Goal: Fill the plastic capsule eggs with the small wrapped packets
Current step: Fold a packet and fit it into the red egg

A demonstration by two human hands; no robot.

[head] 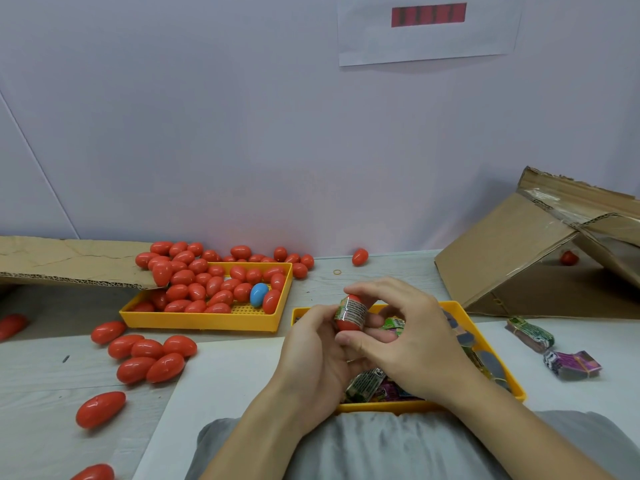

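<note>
A: Item 1, red egg [350, 312]?
B: Held over the near yellow tray [516, 386], long axis nearly upright, tilted slightly. A printed band wraps its middle.

A: Hands?
B: Left hand [313, 348] curls round the egg's lower half from the left; right hand [412, 336] pinches the top and underside from the right. Both touch it; neither is nearer.

A: Packets [367, 382]?
B: In that tray, directly under the hands; 2 bundles [573, 364] lie well apart on the right.

A: Other stock?
B: Far yellow tray [207, 319] of red eggs plus 1 blue egg [258, 294]; loose eggs left.

A: Writing?
B: Print on band and packets too small to read; wall sheet [429, 29] blurred.
</note>
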